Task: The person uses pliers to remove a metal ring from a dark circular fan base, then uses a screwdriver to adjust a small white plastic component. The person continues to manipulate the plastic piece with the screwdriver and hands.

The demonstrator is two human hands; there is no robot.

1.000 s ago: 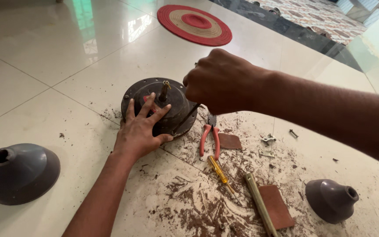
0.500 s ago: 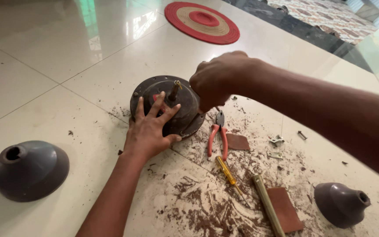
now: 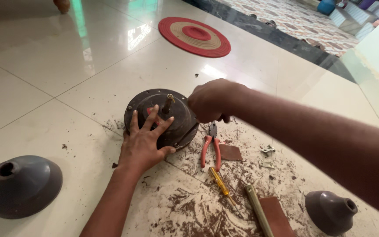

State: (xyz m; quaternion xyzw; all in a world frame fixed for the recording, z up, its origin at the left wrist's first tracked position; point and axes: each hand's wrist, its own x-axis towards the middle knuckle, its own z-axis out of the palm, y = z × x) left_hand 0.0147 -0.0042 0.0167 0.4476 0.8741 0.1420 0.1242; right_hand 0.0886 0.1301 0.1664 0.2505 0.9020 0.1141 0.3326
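Observation:
A round, dark, rusty fan motor housing point(image 3: 183, 125) lies on the tiled floor, with a short shaft point(image 3: 168, 103) sticking up from its centre. My left hand point(image 3: 143, 142) presses flat on its near side, fingers spread. At the housing's right rim my right hand point(image 3: 209, 100) is closed in a fist. A small dark object point(image 3: 224, 118) pokes out beneath the fist. What it is cannot be made out.
Red-handled pliers point(image 3: 210, 149), a yellow screwdriver point(image 3: 220, 182), a pale rod point(image 3: 257, 208), brown sandpaper pieces point(image 3: 230, 152) and small metal bits point(image 3: 267, 151) lie in rust dust to the right. A large grey cone cover point(image 3: 23, 186) sits left, a small one point(image 3: 330, 211) right. Behind lies a round red mat point(image 3: 194, 36).
My right fist has dropped slightly lower against the housing's right rim. My left hand stays pressed on the housing.

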